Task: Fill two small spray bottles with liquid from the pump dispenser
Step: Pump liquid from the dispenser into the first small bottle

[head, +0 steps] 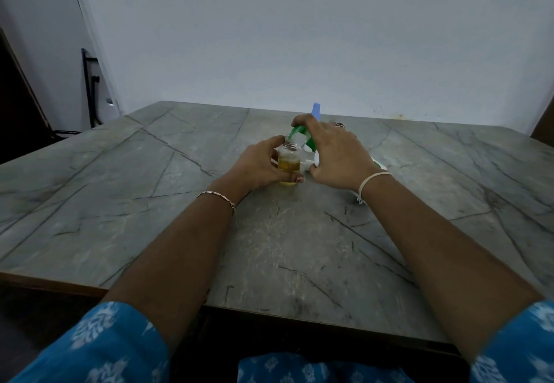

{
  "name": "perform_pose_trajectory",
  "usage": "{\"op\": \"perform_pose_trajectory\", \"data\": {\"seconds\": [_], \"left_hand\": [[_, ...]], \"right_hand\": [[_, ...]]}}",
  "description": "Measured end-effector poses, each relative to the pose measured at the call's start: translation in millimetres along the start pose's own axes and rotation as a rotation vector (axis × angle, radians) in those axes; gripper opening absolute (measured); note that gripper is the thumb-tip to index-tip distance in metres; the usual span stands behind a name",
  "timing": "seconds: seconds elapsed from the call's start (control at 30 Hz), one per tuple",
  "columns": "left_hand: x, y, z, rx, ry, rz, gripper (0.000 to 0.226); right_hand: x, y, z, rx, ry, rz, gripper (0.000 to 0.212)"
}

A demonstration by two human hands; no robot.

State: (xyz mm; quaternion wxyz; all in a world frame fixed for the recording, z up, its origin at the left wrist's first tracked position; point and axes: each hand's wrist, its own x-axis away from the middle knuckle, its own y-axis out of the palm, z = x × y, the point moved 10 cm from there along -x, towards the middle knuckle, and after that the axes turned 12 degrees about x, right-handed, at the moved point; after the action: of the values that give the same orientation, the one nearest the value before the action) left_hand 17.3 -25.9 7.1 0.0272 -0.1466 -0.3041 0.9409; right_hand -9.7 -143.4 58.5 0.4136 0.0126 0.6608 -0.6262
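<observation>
The left hand (pixel 257 164) wraps round the small spray bottle (pixel 288 162), which stands upright on the table (pixel 180 203), open neck up and part-filled with yellow liquid. Just right of it, the right hand (pixel 332 152) clasps the pump dispenser (pixel 310 141), whose green spout (pixel 295 131) slants down-left onto that neck.

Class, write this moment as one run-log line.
phase: filling | left hand: grips uncapped small bottle, partly full of yellow liquid | right hand: holds pump dispenser, green spout over bottle mouth
</observation>
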Motion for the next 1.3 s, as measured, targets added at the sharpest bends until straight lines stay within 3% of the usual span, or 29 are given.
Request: {"op": "perform_pose_trajectory", "data": {"seconds": [0.17, 0.47, 0.73, 0.93, 1.17, 1.3], "left_hand": [[0.7, 0.0, 1.6, 0.0, 0.002, -0.004, 0.092], [1.5, -1.1, 4.7, -0.022, 0.027, 0.004, 0.09], [2.4, -2.4, 4.0, 0.001, 0.013, 0.017, 0.094], [4.9, -1.5, 7.5, 0.025, 0.033, 0.004, 0.08], [3.0, -1.4, 5.4, -0.013, 0.019, 0.009, 0.091], [5.2, -1.9, 8.3, -0.006, 0.032, 0.011, 0.085]], "right_hand": [[0.8, 4.1, 4.4, 0.003, 0.011, -0.034, 0.081], [-1.6, -1.0, -2.1, -0.026, 0.015, -0.001, 0.068], [0.4, 3.9, 1.8, 0.04, 0.012, -0.021, 0.083], [-1.0, 5.4, 0.5, 0.062, 0.011, -0.044, 0.075], [-3.4, 2.4, -1.3, 0.06, 0.038, -0.028, 0.068], [-1.4, 1.1, -1.9, 0.083, 0.039, -0.019, 0.068]]}}
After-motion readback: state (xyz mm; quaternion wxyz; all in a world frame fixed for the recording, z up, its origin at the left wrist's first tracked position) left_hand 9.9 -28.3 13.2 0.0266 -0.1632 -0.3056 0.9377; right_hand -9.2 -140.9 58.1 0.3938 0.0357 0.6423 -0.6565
